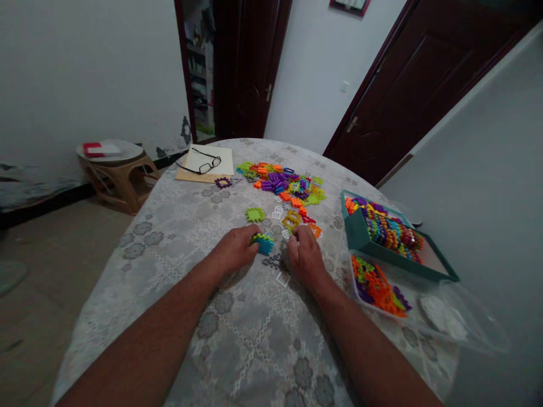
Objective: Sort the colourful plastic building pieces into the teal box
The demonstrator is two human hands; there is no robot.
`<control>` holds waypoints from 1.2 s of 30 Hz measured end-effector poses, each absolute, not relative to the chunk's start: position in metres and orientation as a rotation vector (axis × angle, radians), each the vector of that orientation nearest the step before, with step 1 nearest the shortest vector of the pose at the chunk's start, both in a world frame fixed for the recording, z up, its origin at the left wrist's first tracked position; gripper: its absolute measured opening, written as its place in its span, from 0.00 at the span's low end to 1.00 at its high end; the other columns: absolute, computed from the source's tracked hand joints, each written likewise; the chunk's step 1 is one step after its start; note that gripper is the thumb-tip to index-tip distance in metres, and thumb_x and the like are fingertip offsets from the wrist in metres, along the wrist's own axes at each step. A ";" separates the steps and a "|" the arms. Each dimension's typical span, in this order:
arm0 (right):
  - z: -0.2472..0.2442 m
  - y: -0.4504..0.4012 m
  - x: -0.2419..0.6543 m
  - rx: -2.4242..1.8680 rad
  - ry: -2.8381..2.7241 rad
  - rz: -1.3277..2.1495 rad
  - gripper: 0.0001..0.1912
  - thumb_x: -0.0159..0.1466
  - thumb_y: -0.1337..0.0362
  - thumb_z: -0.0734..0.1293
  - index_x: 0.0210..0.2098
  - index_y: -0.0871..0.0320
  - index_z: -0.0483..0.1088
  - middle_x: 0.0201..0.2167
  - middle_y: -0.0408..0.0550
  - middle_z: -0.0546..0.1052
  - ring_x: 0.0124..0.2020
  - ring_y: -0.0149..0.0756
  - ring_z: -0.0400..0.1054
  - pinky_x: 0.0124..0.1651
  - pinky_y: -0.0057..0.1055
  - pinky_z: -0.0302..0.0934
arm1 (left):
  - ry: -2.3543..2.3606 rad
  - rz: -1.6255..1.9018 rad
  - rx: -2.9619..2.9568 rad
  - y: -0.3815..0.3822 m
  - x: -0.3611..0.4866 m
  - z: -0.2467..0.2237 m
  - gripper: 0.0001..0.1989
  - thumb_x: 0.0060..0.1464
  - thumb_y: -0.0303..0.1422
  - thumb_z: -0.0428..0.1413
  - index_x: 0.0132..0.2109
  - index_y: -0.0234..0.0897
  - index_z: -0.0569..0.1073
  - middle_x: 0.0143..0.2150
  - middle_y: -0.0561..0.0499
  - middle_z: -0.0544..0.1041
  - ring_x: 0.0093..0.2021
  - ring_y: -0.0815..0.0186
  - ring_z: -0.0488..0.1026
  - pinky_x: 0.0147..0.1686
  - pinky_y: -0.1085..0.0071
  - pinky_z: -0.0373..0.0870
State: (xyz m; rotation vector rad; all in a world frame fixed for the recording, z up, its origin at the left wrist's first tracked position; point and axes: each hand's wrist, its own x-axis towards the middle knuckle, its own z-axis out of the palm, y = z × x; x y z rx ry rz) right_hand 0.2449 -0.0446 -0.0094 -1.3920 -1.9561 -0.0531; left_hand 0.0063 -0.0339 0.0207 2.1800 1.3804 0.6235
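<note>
My left hand (240, 247) is closed on a small block of joined toothed plastic building pieces (263, 244), blue with a yellow-green edge. Opposite it, my right hand (306, 255) has its fingers curled together just above the cloth; whatever lies between its fingertips is too small to make out. Just beyond the right fingers lie a mustard-yellow frame piece (292, 219) and an orange piece (315, 230). A flat lime-green toothed piece (255, 214) rests beyond the left hand. Between the hands I see a grey toothed piece (274, 260).
A mixed heap of building pieces (278, 183) lies farther back. Glasses (207, 165) rest on paper (224, 155) at the back left. At right stand a green box (360, 234) of linked pieces and a clear tub (355, 282) of orange ones. A stool (127, 178) stands left.
</note>
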 end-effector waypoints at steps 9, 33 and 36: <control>-0.012 -0.049 0.228 -1.180 -2.136 0.162 0.12 0.79 0.60 0.57 0.47 0.56 0.71 0.40 0.52 0.76 0.41 0.42 0.71 0.46 0.36 0.66 | 1.318 0.734 2.167 -0.032 0.009 0.010 0.19 0.59 0.26 0.55 0.57 0.42 0.75 0.50 0.46 0.84 0.48 0.57 0.81 0.51 0.64 0.73; -0.021 -0.025 0.244 -1.323 -1.922 0.062 0.17 0.75 0.65 0.61 0.57 0.57 0.77 0.55 0.57 0.80 0.59 0.46 0.71 0.65 0.46 0.63 | 1.233 0.724 2.237 -0.029 0.011 0.007 0.10 0.62 0.30 0.56 0.49 0.40 0.77 0.47 0.46 0.82 0.46 0.59 0.78 0.50 0.64 0.72; -0.026 -0.018 0.256 -1.597 -1.970 -0.173 0.19 0.73 0.64 0.64 0.60 0.56 0.76 0.62 0.60 0.74 0.65 0.53 0.64 0.68 0.53 0.58 | 1.226 0.673 2.235 -0.031 0.012 0.011 0.07 0.62 0.30 0.56 0.47 0.41 0.75 0.43 0.49 0.82 0.42 0.61 0.77 0.45 0.67 0.69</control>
